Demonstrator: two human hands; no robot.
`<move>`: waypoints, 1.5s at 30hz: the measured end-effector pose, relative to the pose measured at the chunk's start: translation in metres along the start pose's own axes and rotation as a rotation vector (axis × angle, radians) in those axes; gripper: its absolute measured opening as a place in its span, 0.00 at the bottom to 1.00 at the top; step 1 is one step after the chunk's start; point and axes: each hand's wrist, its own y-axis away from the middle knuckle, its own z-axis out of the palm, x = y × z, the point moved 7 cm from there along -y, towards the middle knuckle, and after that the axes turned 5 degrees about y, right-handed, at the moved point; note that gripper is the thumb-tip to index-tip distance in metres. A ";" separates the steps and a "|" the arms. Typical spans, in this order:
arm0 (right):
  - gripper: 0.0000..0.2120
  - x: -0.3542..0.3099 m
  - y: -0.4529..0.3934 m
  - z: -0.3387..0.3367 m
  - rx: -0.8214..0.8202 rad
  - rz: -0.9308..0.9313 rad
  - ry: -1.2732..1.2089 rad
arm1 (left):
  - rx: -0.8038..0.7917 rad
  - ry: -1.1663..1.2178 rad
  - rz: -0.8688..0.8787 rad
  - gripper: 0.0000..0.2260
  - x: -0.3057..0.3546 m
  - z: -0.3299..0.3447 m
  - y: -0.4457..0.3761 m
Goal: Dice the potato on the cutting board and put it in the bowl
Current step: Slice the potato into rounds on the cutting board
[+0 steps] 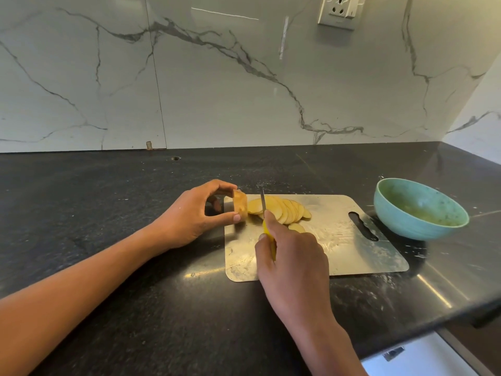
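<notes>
A pale cutting board (349,248) lies on the black counter. Several thin potato slices (284,208) lie fanned across its far left part, with one more slice (296,227) just in front of them. My left hand (189,215) pinches the remaining potato end piece (240,205) between thumb and fingers at the board's left edge. My right hand (290,256) grips a yellow-handled knife (262,202), its blade pointing away over the slices, just right of the end piece. A teal bowl (406,213) stands off the board's right end and holds no potato.
A marble backsplash rises behind the counter, with a wall socket (339,10) high up. The counter's front edge (461,318) runs diagonally at lower right, with white cabinet fronts below. White specks are scattered on the counter around the board.
</notes>
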 end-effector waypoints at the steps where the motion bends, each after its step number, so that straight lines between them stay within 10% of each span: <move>1: 0.23 0.000 0.000 0.000 0.007 -0.002 -0.003 | -0.004 -0.005 0.001 0.29 0.001 0.000 0.000; 35: 0.22 -0.007 -0.005 0.019 -0.303 -0.199 -0.005 | 0.055 -0.023 0.024 0.27 -0.002 -0.006 -0.001; 45: 0.23 -0.004 -0.003 0.013 -0.156 -0.123 -0.005 | 0.045 -0.005 0.013 0.28 -0.003 -0.005 -0.002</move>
